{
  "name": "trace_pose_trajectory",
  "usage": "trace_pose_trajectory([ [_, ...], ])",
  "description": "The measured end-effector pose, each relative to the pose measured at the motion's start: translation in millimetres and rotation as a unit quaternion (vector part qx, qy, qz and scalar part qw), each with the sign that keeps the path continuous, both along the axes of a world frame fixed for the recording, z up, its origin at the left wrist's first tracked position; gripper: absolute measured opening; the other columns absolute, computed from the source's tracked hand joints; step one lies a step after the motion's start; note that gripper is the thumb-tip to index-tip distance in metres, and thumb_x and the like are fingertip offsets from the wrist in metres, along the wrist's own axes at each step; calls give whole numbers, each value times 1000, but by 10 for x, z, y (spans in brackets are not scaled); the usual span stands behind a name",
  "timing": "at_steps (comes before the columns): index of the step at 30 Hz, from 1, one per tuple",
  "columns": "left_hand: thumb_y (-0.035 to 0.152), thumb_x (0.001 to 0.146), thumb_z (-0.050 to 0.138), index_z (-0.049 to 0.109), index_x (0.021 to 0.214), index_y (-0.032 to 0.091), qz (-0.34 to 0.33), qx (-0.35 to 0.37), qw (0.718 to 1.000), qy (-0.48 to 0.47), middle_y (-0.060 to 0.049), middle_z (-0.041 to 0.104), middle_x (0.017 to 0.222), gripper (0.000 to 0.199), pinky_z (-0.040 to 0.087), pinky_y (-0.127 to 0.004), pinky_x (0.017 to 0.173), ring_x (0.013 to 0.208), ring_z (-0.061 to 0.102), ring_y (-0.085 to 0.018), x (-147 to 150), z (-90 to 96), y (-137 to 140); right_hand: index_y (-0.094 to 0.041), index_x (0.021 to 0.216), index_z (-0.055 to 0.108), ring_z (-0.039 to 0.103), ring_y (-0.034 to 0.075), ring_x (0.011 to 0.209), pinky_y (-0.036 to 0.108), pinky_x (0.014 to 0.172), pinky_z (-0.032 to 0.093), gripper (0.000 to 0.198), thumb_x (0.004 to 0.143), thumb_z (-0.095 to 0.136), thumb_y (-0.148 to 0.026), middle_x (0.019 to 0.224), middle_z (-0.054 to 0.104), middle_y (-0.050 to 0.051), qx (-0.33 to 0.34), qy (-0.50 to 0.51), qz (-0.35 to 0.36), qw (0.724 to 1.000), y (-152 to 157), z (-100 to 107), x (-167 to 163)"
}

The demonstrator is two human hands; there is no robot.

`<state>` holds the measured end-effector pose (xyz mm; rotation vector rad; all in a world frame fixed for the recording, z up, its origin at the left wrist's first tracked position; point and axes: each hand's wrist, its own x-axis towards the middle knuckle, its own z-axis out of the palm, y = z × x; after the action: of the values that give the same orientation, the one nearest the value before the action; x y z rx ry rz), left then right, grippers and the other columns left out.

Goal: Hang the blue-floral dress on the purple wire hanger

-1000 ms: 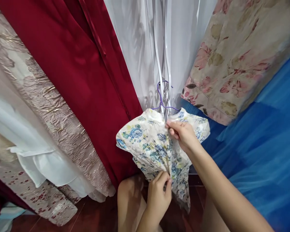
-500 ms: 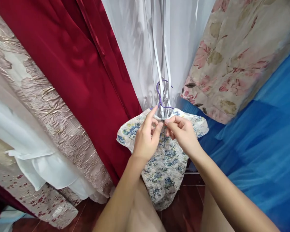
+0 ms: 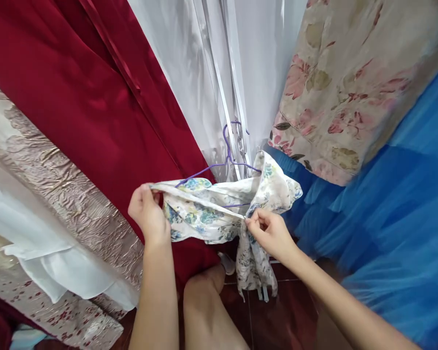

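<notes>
A white blouse with blue and yellow flowers [image 3: 204,226] hangs on a purple wire hanger [image 3: 229,146]. Its back is parted, so the pale inside and the hanger's lower bar show. My left hand [image 3: 148,211] pinches the upper left edge and holds it stretched out to the side. Near the middle, my right hand [image 3: 270,231] grips the other end of this taut edge, at what may be a zipper end. The right part of the blouse is bunched and hangs down past my right hand.
White straps [image 3: 237,82] hang by the hanger hook before a white gown [image 3: 168,43]. A red satin gown [image 3: 105,112] is on the left, a pink floral dress [image 3: 336,97] and blue tulle [image 3: 397,194] on the right. Dark red tiles [image 3: 288,311] lie below.
My hands were together at the neckline of the closed blouse. My left hand has moved left with one edge, spreading the blouse open; my right hand is slightly lower.
</notes>
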<state>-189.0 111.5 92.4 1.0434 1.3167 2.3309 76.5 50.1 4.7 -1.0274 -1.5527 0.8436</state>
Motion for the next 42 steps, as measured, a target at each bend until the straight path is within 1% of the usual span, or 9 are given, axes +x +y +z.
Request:
trace_pose_trajectory([
  [3, 29, 99, 41, 50, 83, 19, -73, -113, 974, -184, 1, 57, 86, 21, 50, -30, 83, 81, 59, -12, -85, -454, 95, -22, 65, 46, 45, 11, 52, 24, 52, 33, 26, 89, 57, -26, 56, 50, -5, -11, -24, 20, 999, -86, -43, -8],
  [9, 33, 83, 70, 64, 85, 13, -288, -228, 918, -147, -8, 66, 88, 21, 51, -34, 80, 82, 64, -20, 512, -1183, -209, -21, 59, 49, 49, 13, 52, 25, 52, 32, 24, 81, 58, -18, 53, 53, -3, -81, -156, 63, 982, -144, -415, 99],
  [12, 40, 88, 68, 66, 84, 14, -365, -216, 906, 5, -4, 64, 80, 26, 47, -25, 71, 74, 59, -15, 886, -1161, -498, -20, 81, 66, 59, 18, 63, 27, 60, 41, 6, 82, 65, -25, 72, 67, 1, -91, -184, 63, 977, -203, -503, 252],
  [17, 34, 98, 55, 64, 84, 17, -360, -156, 873, 289, -2, 59, 82, 23, 43, -25, 75, 80, 57, -15, 1329, -884, -793, -17, 119, 65, 61, 27, 104, 38, 96, 47, 41, 83, 73, -36, 114, 69, 9, -82, -53, 204, 974, -377, -297, 327],
  [20, 39, 100, 50, 63, 96, 18, -442, -130, 842, 280, -5, 57, 96, 24, 44, -28, 86, 93, 57, -18, 1400, -878, -832, -15, 95, 66, 60, 20, 85, 32, 82, 50, 27, 99, 54, -38, 92, 68, 4, -138, 13, 232, 963, -491, -143, 361],
  [25, 57, 91, 60, 61, 119, 19, -661, -226, 694, 173, -7, 63, 110, 47, 47, -32, 90, 103, 58, -23, 1348, -1189, -915, -17, 90, 66, 56, 16, 71, 25, 66, 48, 23, 99, 55, -35, 81, 66, 2, -85, -36, 162, 982, -601, 115, 854],
  [32, 41, 93, 62, 66, 101, 15, -521, -256, 781, 230, -4, 64, 94, 28, 46, -25, 77, 87, 56, -19, 1242, -1226, -971, -17, 77, 64, 49, 15, 65, 26, 58, 38, 21, 90, 64, -32, 71, 57, 1, 103, -119, -66, 985, 211, 562, 1586],
  [37, 41, 93, 62, 64, 101, 18, -454, -237, 824, 244, -1, 62, 88, 25, 43, -22, 71, 80, 54, -15, 1175, -938, -1012, -22, 78, 65, 53, 13, 57, 23, 52, 40, 20, 73, 77, -37, 64, 62, -4, -90, 121, 69, 986, 1064, 750, 1142],
  [42, 41, 92, 61, 64, 89, 16, -422, -277, 812, 292, -1, 59, 79, 25, 42, -23, 67, 74, 52, -15, 651, -916, -994, -16, 66, 66, 58, 14, 47, 24, 46, 46, 25, 66, 81, -37, 55, 66, 2, -223, 127, 184, 949, 1140, 795, 730],
])
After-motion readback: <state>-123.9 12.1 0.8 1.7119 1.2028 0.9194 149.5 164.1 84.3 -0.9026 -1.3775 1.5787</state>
